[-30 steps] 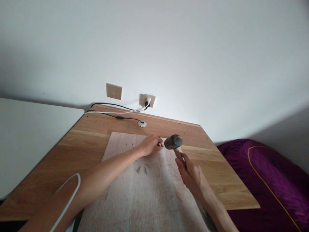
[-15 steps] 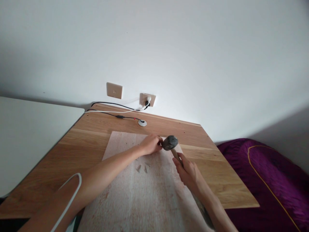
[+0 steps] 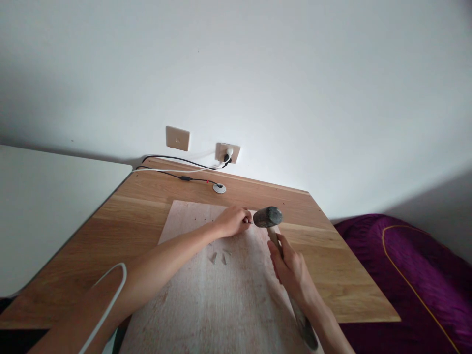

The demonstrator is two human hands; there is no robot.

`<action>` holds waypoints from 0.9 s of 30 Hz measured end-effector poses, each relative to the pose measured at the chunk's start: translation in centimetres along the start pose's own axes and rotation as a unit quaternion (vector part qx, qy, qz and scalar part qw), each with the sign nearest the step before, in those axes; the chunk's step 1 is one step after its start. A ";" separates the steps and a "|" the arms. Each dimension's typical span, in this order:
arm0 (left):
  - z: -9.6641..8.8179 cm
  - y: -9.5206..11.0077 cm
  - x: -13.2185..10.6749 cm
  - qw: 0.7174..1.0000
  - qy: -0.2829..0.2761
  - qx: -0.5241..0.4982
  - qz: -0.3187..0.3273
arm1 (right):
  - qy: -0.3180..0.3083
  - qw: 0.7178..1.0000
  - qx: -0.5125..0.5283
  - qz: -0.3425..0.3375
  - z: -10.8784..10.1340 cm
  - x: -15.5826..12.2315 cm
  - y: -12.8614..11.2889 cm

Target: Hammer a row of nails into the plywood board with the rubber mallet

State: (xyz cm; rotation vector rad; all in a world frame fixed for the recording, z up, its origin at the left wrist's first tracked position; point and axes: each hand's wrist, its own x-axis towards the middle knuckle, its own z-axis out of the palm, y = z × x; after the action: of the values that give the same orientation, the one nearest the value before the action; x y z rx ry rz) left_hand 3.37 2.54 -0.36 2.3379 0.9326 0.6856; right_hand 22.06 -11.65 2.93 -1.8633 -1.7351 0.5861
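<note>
- right hand [image 3: 291, 270] clenched round a mallet [image 3: 275, 237]; smooth pale wooden handle, long axis running from lower right up to the head, butt end down near the right wrist;
- mallet head [image 3: 267, 217] a dark grey, mottled cylinder, long axis roughly crosswise, raised, just beside the left fingertips, not touching them;
- left hand [image 3: 233, 221] pinching a thin pin [image 3: 250, 222], mostly hidden, tip pointing right toward the mallet head; material too small to tell;
- pale plywood sheet [image 3: 221, 309], reddish scuffs, flat under both forearms; small pale slivers [image 3: 217, 257] lying on it;
- white cord [image 3: 118, 280] looped beside the left forearm;
- oak desk [image 3: 324, 255], straight grain;
- black and white cables [image 3: 177, 169] running to a wall socket [image 3: 227, 153]; round grommet [image 3: 219, 188];
- white table [image 3: 55, 216] left; purple satin cover [image 3: 405, 280] right
</note>
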 end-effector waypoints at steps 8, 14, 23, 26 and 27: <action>-0.2 0.1 -0.1 1.000 -0.008 0.010 -0.015 | 0.012 1.000 -0.022 0.009 -0.7 0.1 -0.5; -0.1 -0.1 -0.1 1.000 0.009 0.006 -0.009 | -0.043 0.999 -0.027 -0.002 -1.3 0.7 -0.7; 0.3 -0.2 0.2 1.000 0.012 -0.018 -0.001 | -0.001 1.000 0.000 0.022 -1.6 0.7 -1.3; 0.5 -0.1 0.2 1.000 0.019 -0.010 0.017 | -0.026 0.999 0.004 0.031 -1.6 0.9 -0.9; 0.5 -0.1 0.2 1.000 0.019 -0.009 0.020 | -0.030 0.999 0.004 0.033 -1.7 1.0 -0.9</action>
State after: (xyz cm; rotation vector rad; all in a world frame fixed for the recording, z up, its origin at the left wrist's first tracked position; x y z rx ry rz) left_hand 3.76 2.65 -0.76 2.3408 0.8933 0.7540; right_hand 22.52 -10.80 4.81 -1.9216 -1.7105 0.6801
